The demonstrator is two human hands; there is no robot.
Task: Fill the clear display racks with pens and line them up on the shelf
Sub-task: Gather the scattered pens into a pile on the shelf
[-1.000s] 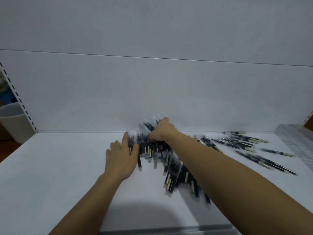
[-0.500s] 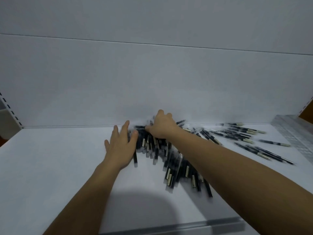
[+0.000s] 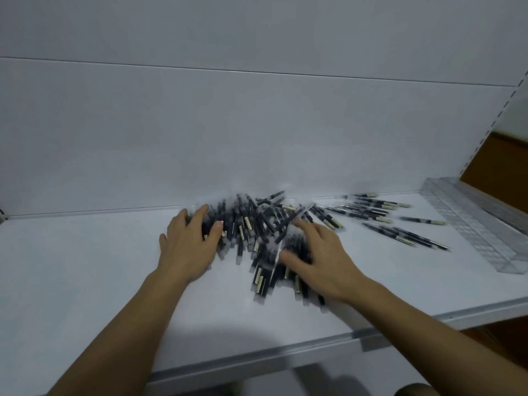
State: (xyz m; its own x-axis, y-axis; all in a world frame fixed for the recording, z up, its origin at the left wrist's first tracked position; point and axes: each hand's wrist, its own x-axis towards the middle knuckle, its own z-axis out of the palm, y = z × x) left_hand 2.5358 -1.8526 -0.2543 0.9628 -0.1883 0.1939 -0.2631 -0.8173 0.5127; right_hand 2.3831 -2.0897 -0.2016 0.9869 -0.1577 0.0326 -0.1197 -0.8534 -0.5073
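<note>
Pens [image 3: 243, 224]: dark barrels w/ pale ends, most in clear sleeves, heaped in one pile mid-shelf, close to the back wall [image 3: 257, 132]. The pile runs from the wall toward the front edge and the barrels cross at all angles.

Shelf [image 3: 80, 275]: white, flat, w/ a grey front lip.

L hand [image 3: 188, 247]: palm down, flat on the shelf at the left flank of the pile. Fingers straight and close together, w/ the tips lying on the outermost pens. Thumb stretched out to the right, also touching pens. Nothing gripped.

R hand [image 3: 320, 261]: palm down on top of the near-right part of the pile, fingers spread wide and only lightly bent. It presses on the pens; none is curled into the fingers as far as can be seen (fingertips motion-blurred, so fine contact can't be told).

Loose pens [image 3: 371, 211]: a second, thinner scatter right of the pile, lying flat and mostly parallel, pale ends pointing right. One single pen [image 3: 423, 220] lies apart, nearer the rack.

Rack [image 3: 471, 227]: clear plastic, long, set at the right end of the shelf and running from the back wall toward the front. Its base shows a cell pattern. It lies well apart from both hands.

Slotted upright [image 3: 507, 98] at top right.
</note>
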